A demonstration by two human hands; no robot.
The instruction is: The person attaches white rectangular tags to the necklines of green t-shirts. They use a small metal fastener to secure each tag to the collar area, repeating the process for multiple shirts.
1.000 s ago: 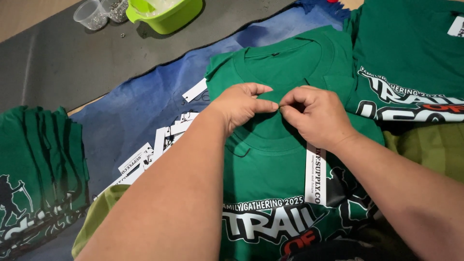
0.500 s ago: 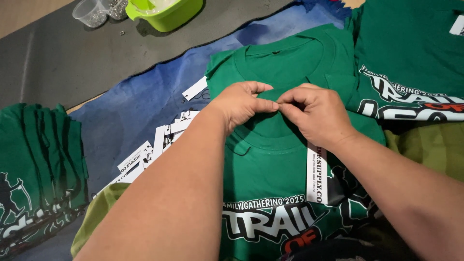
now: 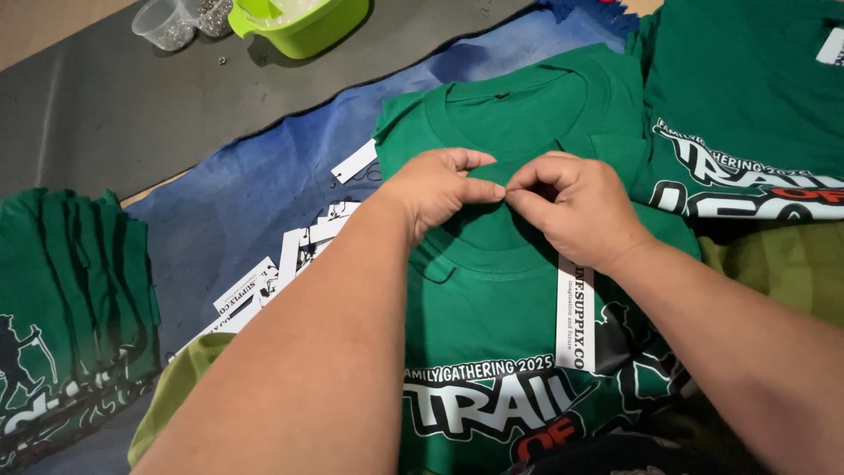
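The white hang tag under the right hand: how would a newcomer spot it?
Start at the green shirt in the middle. Below the right hand a white hang tag lies lengthwise on its chest. The other tags lie scattered on the blue cloth, left.

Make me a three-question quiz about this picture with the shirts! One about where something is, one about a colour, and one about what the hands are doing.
1. Where is the lime green tub?
A. top left, on the dark mat
B. on the shirt
C. under the right arm

2. What colour is the T-shirt under the hands?
A. red
B. green
C. yellow

3. What are the hands doing?
A. lying flat and apart
B. lifting the tub
C. pinching together at the shirt's neck

Answers:
1. A, it sits by the clear cups on the dark mat.
2. B, the cloth is deep green.
3. C, the left hand and right hand meet fingertip to fingertip above the white paper tag.
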